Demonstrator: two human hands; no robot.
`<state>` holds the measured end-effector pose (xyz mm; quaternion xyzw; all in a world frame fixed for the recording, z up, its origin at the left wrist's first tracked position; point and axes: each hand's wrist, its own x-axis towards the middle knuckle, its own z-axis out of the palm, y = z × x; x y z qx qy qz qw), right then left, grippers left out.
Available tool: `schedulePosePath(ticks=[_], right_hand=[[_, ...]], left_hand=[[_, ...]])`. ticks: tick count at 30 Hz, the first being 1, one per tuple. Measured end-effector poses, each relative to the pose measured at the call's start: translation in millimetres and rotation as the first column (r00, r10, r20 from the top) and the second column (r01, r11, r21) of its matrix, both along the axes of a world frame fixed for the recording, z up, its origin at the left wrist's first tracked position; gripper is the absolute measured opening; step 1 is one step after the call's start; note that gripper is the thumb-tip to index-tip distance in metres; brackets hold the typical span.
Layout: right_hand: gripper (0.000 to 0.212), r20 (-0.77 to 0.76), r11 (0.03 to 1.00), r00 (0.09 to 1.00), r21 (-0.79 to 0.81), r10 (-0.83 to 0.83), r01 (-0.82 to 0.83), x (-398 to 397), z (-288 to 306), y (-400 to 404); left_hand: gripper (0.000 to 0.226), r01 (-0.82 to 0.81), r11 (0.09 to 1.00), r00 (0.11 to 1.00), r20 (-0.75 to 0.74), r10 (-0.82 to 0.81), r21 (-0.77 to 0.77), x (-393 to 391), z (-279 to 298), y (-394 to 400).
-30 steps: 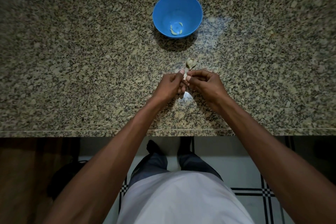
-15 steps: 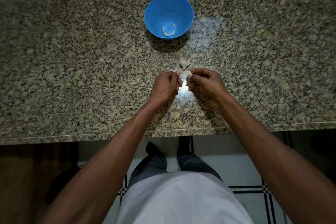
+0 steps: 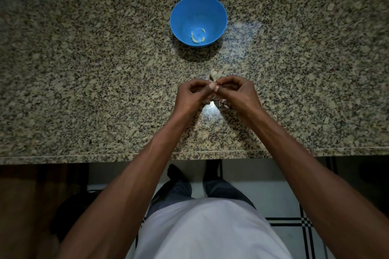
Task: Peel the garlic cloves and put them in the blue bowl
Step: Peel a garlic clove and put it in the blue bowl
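Both hands (image 3: 214, 92) curled, fingertips pinching garlic clove (image 3: 215, 74), blue bowl (image 3: 179, 19) beyond

A round blue plastic bowl (image 3: 198, 19) stands upright on the speckled stone surface (image 3: 84, 73). A few pale peeled garlic cloves (image 3: 197, 37) lie at its bottom. A papery garlic piece (image 3: 215, 74) lies nearer, well apart.

Speckled granite counter (image 3: 84, 69), checked floor (image 3: 305, 223)

A home kitchen: speckled granite counter (image 3: 84, 90) (tiled floor (image 3: 280, 212) below).
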<state>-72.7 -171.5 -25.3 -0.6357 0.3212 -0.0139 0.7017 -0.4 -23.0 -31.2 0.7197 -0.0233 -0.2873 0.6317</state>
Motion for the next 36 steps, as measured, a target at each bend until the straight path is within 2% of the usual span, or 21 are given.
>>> schedulePosePath(ticks=[2, 6, 8, 11, 14, 16, 19, 23, 30, 36], right_hand=[[0.032, 0.004, 0.994, 0.999, -0.107, 0.036, -0.036, -1, -3, -1], [0.033, -0.014, 0.953, 0.990, -0.267, 0.142, -0.141, 1, -3, 0], [0.034, -0.019, 0.923, 0.983, -0.341, 0.182, -0.178, 4, 0, -1], [0.026, 0.005, 0.881, 0.971, -0.421, 0.237, -0.213, 8, 3, -3], [0.026, 0.013, 0.850, 0.965, -0.476, 0.262, -0.225, 9, 6, -3], [0.024, 0.031, 0.865, 0.966, -0.452, 0.257, -0.215, 12, 8, -3], [0.020, 0.017, 0.895, 0.966, -0.380, 0.259, -0.233, 14, 10, -5], [0.013, -0.026, 0.898, 0.950, -0.321, 0.310, -0.302, 13, 6, -11], [0.014, 0.002, 0.945, 0.960, -0.177, 0.281, -0.276, 13, 6, -18], [0.019, 0.000, 0.977, 0.981, -0.096, 0.192, -0.191, 4, 6, -11]], left_hand=[[0.019, 0.040, 0.999, 0.999, 0.023, -0.041, 0.024, 2, -1, 3], [0.016, 0.139, 0.972, 0.964, 0.201, -0.176, 0.188, 11, 1, 6], [0.018, 0.158, 0.970, 0.961, 0.195, -0.194, 0.187, 15, 4, 7], [0.020, 0.158, 0.986, 0.987, -0.036, -0.157, 0.055, 24, 5, 9], [0.022, 0.111, 0.994, 0.937, -0.331, -0.111, -0.019, 32, 9, 9], [0.025, 0.077, 0.994, 0.886, -0.451, -0.103, -0.074, 36, 10, 8], [0.026, 0.070, 0.991, 0.833, -0.540, -0.119, -0.111, 40, 10, 9], [0.012, 0.123, 0.983, 0.766, -0.616, -0.182, -0.138, 36, 12, 11], [0.020, 0.092, 0.994, 0.863, -0.495, -0.106, -0.053, 23, 11, 0], [0.015, 0.011, 0.999, 0.937, -0.349, -0.025, -0.042, 13, 12, -3]])
